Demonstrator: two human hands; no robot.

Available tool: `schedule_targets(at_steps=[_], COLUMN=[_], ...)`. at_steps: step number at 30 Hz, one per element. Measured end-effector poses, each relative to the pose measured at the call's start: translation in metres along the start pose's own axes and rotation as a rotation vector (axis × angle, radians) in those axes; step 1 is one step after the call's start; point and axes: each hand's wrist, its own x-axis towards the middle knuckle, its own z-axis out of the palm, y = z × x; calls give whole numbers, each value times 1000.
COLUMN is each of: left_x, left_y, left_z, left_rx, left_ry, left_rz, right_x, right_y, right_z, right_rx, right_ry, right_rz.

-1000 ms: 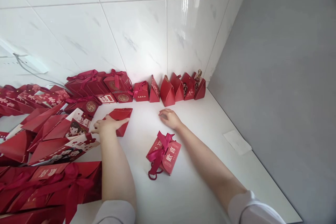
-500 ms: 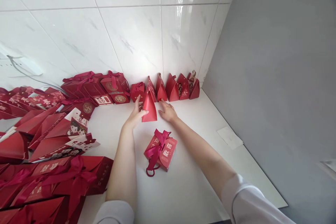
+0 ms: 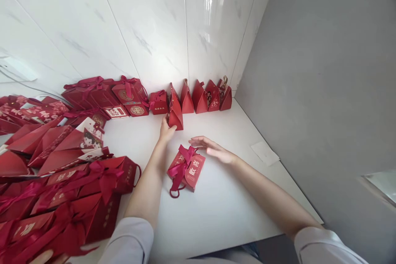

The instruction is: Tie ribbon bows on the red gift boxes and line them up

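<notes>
My left hand [image 3: 167, 130] grips the lower near end of a red peaked gift box [image 3: 176, 116], thumb on its near face; its other fingers are partly hidden. The box stands upright in front of the row by the wall. My right hand [image 3: 215, 149] is open with nothing in it, fingers stretched out just beyond a red box with a ribbon bow [image 3: 194, 171]. That box lies on the white table [image 3: 229, 198], its dark red cord handle toward me.
Several red peaked boxes [image 3: 200, 97] and a small ribboned box [image 3: 159, 103] line the tiled wall. Many red boxes [image 3: 102, 210] crowd the left. Another person's fingers [image 3: 46, 257] show at the bottom left. A white paper [image 3: 265, 153] lies by the grey partition [image 3: 321, 82].
My right hand has drawn back from the row toward the ribboned box. My left hand has closed on the peaked box, which is now nearer the row. The view has shifted slightly.
</notes>
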Motion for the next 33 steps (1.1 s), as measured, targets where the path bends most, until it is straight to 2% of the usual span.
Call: schedule_targets(at_steps=[2, 4, 7, 10, 12, 15, 18, 21, 24, 26, 28, 30, 33], left_x=[-7, -17, -42, -79, -106, -148, -188, -224, -254, -268, -277, -280, -279], left_y=[9, 25, 67, 119, 148, 170, 166, 144, 121, 111, 107, 106, 108], left_z=[-3, -8, -18, -33, -45, -63, -76, -83, -88, -91, -92, -92, -86], left_rx=[30, 60, 92, 149, 221, 279, 341, 405, 398, 399, 402, 394, 389], left_ry=[26, 54, 26, -108, -136, -175, -171, -156, -238, -310, -375, -423, -465], left_rz=[-47, -79, -43, 72, 162, 170, 111, 75, 110, 163, 195, 200, 199], right_x=[-15, -25, -30, -31, -31, -31, -33, -36, -38, -37, -35, -33, -30], right_y=[-13, -20, -23, -21, -20, -21, -30, -43, -52, -52, -49, -44, -37], right_z=[11, 19, 24, 26, 29, 36, 43, 45, 44, 42, 41, 41, 44], right_rx=[-54, -144, -266, -344, -375, -390, -377, -338, -298, -294, -306, -303, -248], right_ry=[-48, -38, -15, -29, -57, -102, -184, -331, -395, -333, -205, -75, 10], right_rz=[23, 45, 54, 61, 32, -19, -9, 43, 111, 147, 175, 196, 210])
